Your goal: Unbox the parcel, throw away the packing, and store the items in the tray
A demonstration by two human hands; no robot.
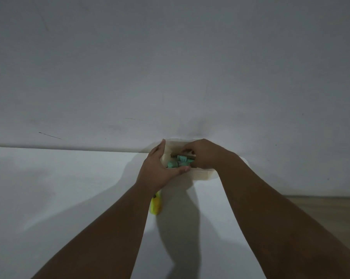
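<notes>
Head view: the storing step is under way. The tray (202, 175) sits at the table's (69, 188) far edge by the wall, with teal items (177, 163) inside. The left hand (158, 168) braces its left end with straight fingers. The right hand (204, 154) curls round a brown item (190, 156) in it. Next, I'd say, release it and draw back without tipping the tray.
</notes>
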